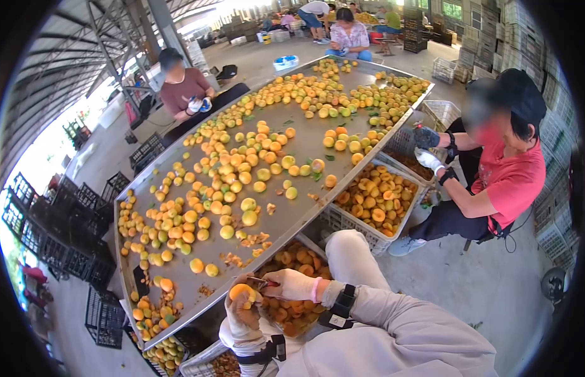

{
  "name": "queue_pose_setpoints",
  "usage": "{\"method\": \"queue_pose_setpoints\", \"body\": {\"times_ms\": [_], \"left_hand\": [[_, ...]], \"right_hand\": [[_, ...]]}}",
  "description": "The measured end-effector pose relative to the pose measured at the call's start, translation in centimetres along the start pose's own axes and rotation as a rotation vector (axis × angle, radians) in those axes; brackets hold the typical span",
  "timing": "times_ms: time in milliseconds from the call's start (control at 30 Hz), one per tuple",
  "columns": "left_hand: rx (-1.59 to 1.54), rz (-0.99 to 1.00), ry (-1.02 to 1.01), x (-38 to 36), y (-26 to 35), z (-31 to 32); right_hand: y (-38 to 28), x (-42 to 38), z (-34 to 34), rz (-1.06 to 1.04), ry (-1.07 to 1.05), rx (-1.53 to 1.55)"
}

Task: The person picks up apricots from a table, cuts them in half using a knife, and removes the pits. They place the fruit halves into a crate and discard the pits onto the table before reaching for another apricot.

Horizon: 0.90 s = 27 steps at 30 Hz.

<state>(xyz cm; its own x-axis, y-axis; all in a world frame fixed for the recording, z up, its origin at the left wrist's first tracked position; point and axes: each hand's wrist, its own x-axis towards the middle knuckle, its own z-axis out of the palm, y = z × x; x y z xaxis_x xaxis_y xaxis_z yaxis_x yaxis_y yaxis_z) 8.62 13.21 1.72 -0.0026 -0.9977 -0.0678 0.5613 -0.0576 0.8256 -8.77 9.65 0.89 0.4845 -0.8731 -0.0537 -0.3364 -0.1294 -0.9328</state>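
My left hand [243,320], in a light glove, is closed around an orange apricot [241,292] near the table's front edge. In my right hand [291,285], also gloved, is a small red-handled tool [264,283] whose tip reaches toward that fruit. Its exact kind is hard to make out. Directly below both hands are halved apricots [295,314] in a crate, partly covered by my arms. Whole apricots [220,182], yellow to orange, lie scattered over the metal table [292,235], with torn bits of pulp [251,240] near me.
At right, a person in a red shirt [509,166] sits beside a white crate [361,234] of halved apricots. Another person [187,94] sits at the far left side, a third [350,38] at the table's far end. Black crates [60,220] stand at left; stacked crates [556,157] line the right.
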Motion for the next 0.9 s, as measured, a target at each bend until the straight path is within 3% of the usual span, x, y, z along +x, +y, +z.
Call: {"method": "queue_pose_setpoints", "body": {"times_ms": [167,400,900], "left_hand": [[0.045,0.015,0.068,-0.6,0.1,0.2],[-0.056,-0.041,0.132,-0.3,-1.0,-2.5],[-0.108,-0.105,0.198,-0.6,-1.4,-2.0]], "right_hand": [[-0.1,-0.1,0.3,0.007,0.031,0.002],[-0.3,-0.4,-0.1,0.231,0.015,0.236],[-1.2,-0.4,-1.1,0.252,0.106,0.430]]}}
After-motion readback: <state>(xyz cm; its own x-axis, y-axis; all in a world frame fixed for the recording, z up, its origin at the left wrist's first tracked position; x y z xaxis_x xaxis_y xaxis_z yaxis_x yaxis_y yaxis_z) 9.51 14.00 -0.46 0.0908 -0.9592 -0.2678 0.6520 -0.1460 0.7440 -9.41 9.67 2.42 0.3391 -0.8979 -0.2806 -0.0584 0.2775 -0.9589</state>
